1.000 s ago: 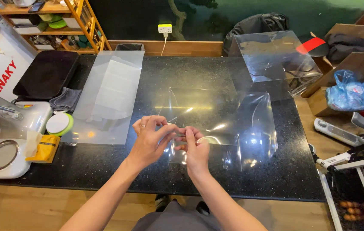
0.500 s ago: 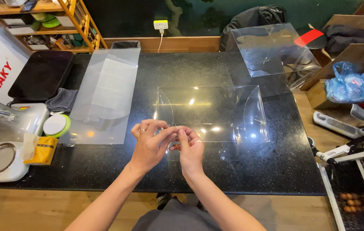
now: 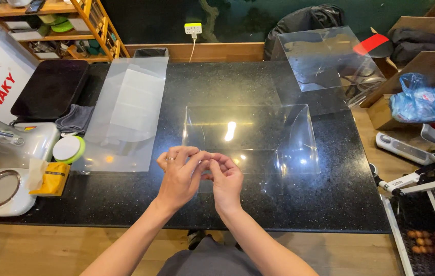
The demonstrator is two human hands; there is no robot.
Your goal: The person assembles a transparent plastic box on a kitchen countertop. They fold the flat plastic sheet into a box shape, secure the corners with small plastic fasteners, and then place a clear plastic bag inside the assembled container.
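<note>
Both hands meet at the lower centre of the frame, over the near part of the black stone counter (image 3: pixel 217 82). The left hand (image 3: pixel 179 176) and the right hand (image 3: pixel 225 181) have their fingers (image 3: pixel 204 162) pinched together on the near edge of a clear plastic sheet (image 3: pixel 250 138), thumbs and forefingers closed on it and touching each other. The sheet stretches away from the fingers toward the centre of the frame, curling up at its right side. A flat frosted plastic sheet (image 3: pixel 123 112) lies to the left of it, well apart. At the upper right, another clear plastic piece (image 3: pixel 324 56) stands on the counter's far corner. A green-rimmed tape roll (image 3: pixel 68 149) sits at the left edge.
</note>
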